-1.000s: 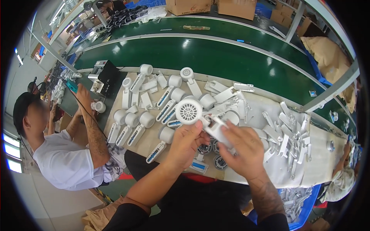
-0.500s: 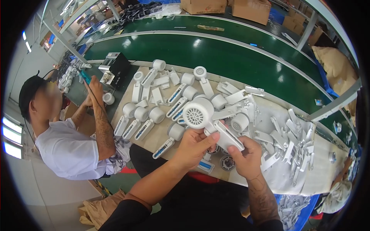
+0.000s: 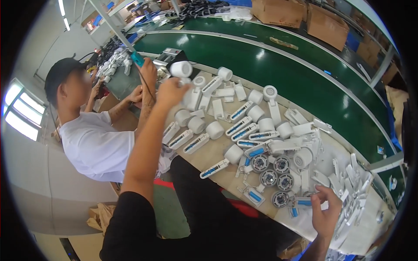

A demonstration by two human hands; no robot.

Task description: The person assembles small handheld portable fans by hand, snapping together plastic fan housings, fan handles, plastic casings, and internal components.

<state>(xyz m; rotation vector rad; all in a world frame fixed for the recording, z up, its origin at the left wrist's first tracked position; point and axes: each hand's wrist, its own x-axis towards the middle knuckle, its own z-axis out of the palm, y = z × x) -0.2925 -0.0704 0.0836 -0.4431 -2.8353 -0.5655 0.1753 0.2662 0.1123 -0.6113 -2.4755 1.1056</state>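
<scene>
White plastic hair-dryer body (image 3: 183,74) with round barrel, held aloft at the far left end of the pale worktable (image 3: 209,154) above the other units; left hand (image 3: 170,92) extended forward, fingers clenched around its handle; right hand (image 3: 325,213) low at the near right edge of the table, fingers loosely curled and released, fingertips just beside a small white-and-blue part (image 3: 300,202), whether touching it cannot be told; round grey motor discs (image 3: 270,172) clustered just left of that hand; rows of white dryer bodies with blue-labelled handles (image 3: 237,124) lying across the middle of the table; loose white shell pieces (image 3: 348,174) heaped at the right end; green conveyor belt (image 3: 278,61) curving beyond the table; brown cardboard boxes (image 3: 305,17) behind the belt; co-worker in a white shirt (image 3: 93,145) seated at left, hands raised near a teal-handled tool (image 3: 136,58).
</scene>
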